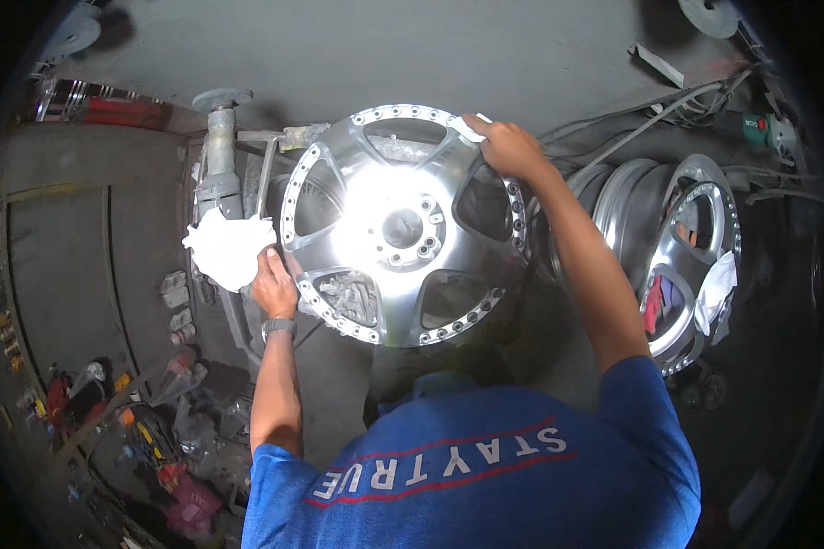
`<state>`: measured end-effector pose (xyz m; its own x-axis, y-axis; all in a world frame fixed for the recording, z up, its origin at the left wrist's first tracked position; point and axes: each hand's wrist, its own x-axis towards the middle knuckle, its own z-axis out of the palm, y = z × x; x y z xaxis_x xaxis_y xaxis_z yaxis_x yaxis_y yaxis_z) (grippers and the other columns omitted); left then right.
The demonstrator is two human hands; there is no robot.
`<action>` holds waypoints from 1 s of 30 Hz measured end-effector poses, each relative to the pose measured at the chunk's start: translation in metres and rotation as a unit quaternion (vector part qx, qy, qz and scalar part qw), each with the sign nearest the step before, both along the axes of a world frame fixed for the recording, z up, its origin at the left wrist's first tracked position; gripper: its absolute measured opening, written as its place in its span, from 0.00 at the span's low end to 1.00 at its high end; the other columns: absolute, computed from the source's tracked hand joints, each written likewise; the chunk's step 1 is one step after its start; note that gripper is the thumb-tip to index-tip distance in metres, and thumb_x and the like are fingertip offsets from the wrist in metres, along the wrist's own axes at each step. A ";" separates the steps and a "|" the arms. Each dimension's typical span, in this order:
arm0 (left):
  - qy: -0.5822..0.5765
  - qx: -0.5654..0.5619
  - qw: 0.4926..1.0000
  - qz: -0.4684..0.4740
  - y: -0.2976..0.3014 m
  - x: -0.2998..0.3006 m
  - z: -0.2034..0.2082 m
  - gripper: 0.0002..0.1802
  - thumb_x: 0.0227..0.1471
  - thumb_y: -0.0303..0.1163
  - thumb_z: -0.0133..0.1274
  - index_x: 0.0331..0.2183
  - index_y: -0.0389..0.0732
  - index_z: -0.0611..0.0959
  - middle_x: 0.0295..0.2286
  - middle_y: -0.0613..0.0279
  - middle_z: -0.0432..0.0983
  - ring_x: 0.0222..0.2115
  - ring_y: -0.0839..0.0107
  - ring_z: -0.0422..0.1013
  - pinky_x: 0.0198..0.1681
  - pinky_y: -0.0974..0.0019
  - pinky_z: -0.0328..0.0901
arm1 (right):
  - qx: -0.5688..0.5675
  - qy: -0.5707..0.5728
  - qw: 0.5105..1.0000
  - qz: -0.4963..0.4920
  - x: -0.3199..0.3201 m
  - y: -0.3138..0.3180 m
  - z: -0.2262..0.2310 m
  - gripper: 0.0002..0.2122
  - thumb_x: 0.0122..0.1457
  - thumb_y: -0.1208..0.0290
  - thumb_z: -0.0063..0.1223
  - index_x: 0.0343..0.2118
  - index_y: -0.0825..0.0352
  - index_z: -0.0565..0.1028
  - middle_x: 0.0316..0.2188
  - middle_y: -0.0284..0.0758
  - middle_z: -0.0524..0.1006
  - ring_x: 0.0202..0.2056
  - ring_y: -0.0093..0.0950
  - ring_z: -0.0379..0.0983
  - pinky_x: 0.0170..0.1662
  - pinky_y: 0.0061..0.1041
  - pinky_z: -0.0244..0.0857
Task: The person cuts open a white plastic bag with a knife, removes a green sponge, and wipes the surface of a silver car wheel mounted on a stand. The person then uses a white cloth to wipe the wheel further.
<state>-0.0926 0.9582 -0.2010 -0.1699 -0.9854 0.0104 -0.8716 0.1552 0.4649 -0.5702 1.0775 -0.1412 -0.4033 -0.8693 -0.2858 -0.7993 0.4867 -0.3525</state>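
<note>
A polished silver alloy wheel face [398, 311] with wide spokes and a ring of bolt holes round its edge stands in front of me, bright light glaring off its middle. My right hand [513, 146] holds a folded white cloth [468, 129] pressed on the upper right of the bolt ring. At the lower left edge, my left hand [275, 285] grips the wheel's side; its fingertips are partly hidden. A larger white cloth [232, 249] hangs right beside that hand, over a dusty metal stand [218, 151].
To the right stand silver wheel barrels [627, 197] and another spoked wheel [734, 215] with a white cloth [716, 291] on it. Cables [618, 137] run behind them near a green power tool [756, 129]. Bags and clutter [169, 412] cover the lower left.
</note>
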 end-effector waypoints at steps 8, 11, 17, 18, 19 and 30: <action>0.036 -0.013 0.999 -0.011 0.002 0.007 -0.004 0.22 0.72 0.43 0.41 0.48 0.39 0.84 0.39 0.42 0.84 0.40 0.39 0.79 0.44 0.46 0.70 | -0.158 0.053 0.981 0.096 0.058 0.034 0.013 0.28 0.56 0.76 0.47 0.62 0.55 0.76 0.57 0.37 0.80 0.33 0.44 0.83 0.39 0.43 0.77; 0.024 -0.020 0.999 -0.019 0.001 0.007 -0.003 0.21 0.72 0.43 0.41 0.48 0.40 0.84 0.39 0.42 0.84 0.40 0.39 0.79 0.43 0.46 0.70 | -0.077 0.040 0.996 0.020 0.020 0.016 0.005 0.29 0.57 0.76 0.46 0.63 0.52 0.75 0.58 0.35 0.79 0.36 0.46 0.83 0.42 0.46 0.77; 0.034 -0.013 0.999 -0.018 0.002 0.004 0.000 0.21 0.72 0.43 0.41 0.47 0.41 0.84 0.37 0.43 0.84 0.39 0.39 0.79 0.42 0.45 0.70 | -0.098 0.019 0.993 0.057 0.036 0.031 0.001 0.31 0.57 0.75 0.45 0.67 0.50 0.70 0.57 0.38 0.79 0.41 0.51 0.81 0.49 0.50 0.75; 0.032 -0.008 0.999 -0.015 0.003 0.005 0.000 0.21 0.72 0.43 0.41 0.47 0.41 0.84 0.37 0.43 0.84 0.38 0.39 0.79 0.42 0.44 0.70 | -0.105 0.008 0.992 0.069 0.041 0.032 0.004 0.31 0.58 0.75 0.44 0.67 0.50 0.70 0.58 0.38 0.79 0.42 0.52 0.81 0.50 0.50 0.75; 0.024 -0.012 0.999 -0.017 0.004 0.006 -0.001 0.21 0.72 0.43 0.41 0.47 0.41 0.84 0.37 0.43 0.84 0.38 0.39 0.79 0.42 0.44 0.70 | -0.084 0.013 0.995 0.053 0.036 0.028 0.004 0.31 0.58 0.74 0.44 0.67 0.50 0.70 0.58 0.38 0.78 0.42 0.51 0.81 0.50 0.50 0.75; 0.025 -0.007 1.000 -0.013 0.002 0.005 -0.001 0.21 0.72 0.44 0.42 0.49 0.43 0.85 0.38 0.43 0.84 0.39 0.39 0.79 0.42 0.44 0.70 | -0.118 0.087 0.986 0.073 0.119 0.039 0.016 0.31 0.57 0.75 0.50 0.67 0.58 0.69 0.65 0.35 0.72 0.30 0.40 0.83 0.34 0.40 0.77</action>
<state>-0.0874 0.9600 -0.2016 -0.1935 -0.9805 0.0333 -0.8428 0.1835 0.5060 -0.4508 1.1165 -0.1252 -0.2946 -0.9556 -0.0051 -0.9131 0.2830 -0.2936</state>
